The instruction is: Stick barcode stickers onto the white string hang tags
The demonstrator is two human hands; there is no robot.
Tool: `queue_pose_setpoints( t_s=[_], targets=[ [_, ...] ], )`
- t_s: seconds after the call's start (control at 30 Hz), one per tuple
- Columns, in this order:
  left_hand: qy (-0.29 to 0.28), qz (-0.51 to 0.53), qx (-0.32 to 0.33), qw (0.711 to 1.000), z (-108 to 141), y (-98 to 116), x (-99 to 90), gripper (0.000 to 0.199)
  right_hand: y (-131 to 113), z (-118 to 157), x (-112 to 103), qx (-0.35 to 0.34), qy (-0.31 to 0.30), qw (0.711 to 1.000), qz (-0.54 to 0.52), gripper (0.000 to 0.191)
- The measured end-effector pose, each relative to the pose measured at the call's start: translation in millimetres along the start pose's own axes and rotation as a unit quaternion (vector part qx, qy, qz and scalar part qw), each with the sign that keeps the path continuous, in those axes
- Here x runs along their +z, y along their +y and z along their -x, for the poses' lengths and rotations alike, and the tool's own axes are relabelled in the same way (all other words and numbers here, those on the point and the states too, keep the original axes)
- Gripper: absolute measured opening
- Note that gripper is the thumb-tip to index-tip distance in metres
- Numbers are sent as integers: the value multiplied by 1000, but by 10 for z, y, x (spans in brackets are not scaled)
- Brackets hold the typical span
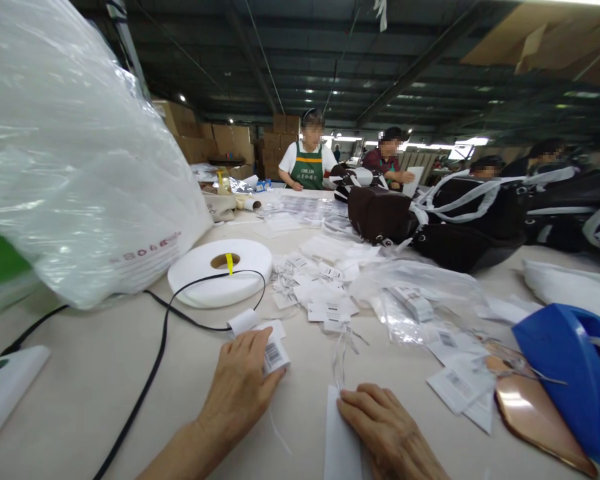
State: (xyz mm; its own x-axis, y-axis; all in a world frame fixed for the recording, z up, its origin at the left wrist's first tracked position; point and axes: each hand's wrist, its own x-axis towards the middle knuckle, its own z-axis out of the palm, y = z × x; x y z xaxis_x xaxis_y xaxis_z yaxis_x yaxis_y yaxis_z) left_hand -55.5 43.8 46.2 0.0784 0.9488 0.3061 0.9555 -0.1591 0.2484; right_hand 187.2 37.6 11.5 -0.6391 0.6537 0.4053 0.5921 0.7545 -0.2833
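My left hand [245, 380] is closed round a small stack of white barcode tags [276, 355], its thumb at their lower edge. A curled white paper piece [243, 322] lies just beyond its fingertips. Lower right of it, my right hand [385, 427] rests on the table with its fingertips at the right edge of a white paper strip [339, 433]; the fingers are bent close together. Thin pale strings [339, 353] run up from that strip. Beyond both hands lies a loose pile of white tags [325, 293] with strings.
A white tape roll [220, 291] and black cord [163, 333] lie left, beside a large plastic bag [90, 160]. Right are more barcode tags [457, 383], a copper-coloured phone [540, 417] and a blue holder [570, 373]. Dark bags [380, 213] and people [309, 160] are across the table.
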Motion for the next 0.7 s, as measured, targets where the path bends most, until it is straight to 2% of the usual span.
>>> queue_pose_setpoints(
  t_s=[0.1,0.27,0.4,0.5,0.6,0.7],
  targets=[
    [14,15,1,1000,-26,7,12,39,-16,-7,-7,3,-5,1000,5,44],
    [97,30,31,994,-30,-40,-68,41,-15,8,-13,12,-13,1000,3,45],
    [153,32,84,984,47,2,-135,44,4,17,-94,3,-7,1000,2,50],
    [164,66,101,979,157,124,-144,47,-56,-30,-213,-15,54,998,34,45],
    [159,141,89,973,271,303,-134,51,-200,-136,-311,-37,134,990,33,37],
    [142,229,68,961,359,471,-137,52,-342,-247,-346,-66,190,980,14,34]
  ],
)
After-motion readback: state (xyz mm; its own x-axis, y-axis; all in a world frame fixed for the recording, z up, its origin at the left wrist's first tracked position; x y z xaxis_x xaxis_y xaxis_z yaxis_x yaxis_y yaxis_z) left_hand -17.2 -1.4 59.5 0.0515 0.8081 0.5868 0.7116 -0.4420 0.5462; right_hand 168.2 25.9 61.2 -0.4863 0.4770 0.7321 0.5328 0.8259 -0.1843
